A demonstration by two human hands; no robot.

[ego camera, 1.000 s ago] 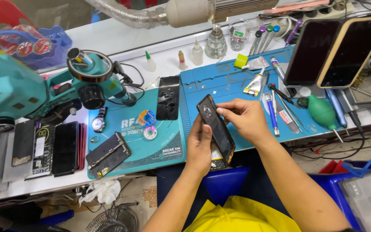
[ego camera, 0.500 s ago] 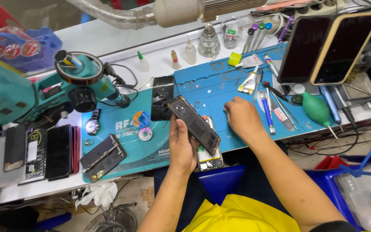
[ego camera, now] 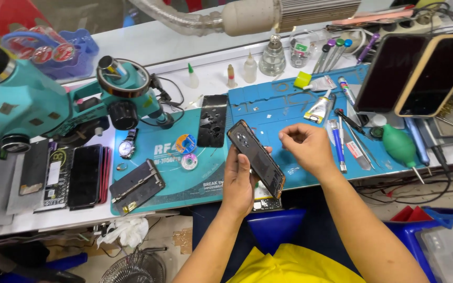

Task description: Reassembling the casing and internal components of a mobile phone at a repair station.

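My left hand [ego camera: 239, 183] holds an opened dark phone [ego camera: 256, 158] tilted above the front edge of the blue work mat [ego camera: 268, 107], its camera ring at the upper end. Under that hand, at the mat's edge, lies another phone part [ego camera: 266, 201]. My right hand [ego camera: 306, 148] hovers just right of the phone with fingers pinched together; whether something tiny is between them I cannot tell. A black back cover [ego camera: 212, 120] lies on the mat behind the phone.
A teal microscope [ego camera: 38, 102] stands at left beside several phones [ego camera: 82, 175] and a wristwatch [ego camera: 127, 147]. Screwdrivers, a glue tube [ego camera: 318, 109], tweezers and a green air blower [ego camera: 399, 145] lie right. Two phones [ego camera: 420, 76] lean at back right. Bottles [ego camera: 272, 56] line the rear.
My right hand has lifted off the mat and moved left toward the phone, fingers now pinched. My left hand has kept the phone, tilting it a little more upright.
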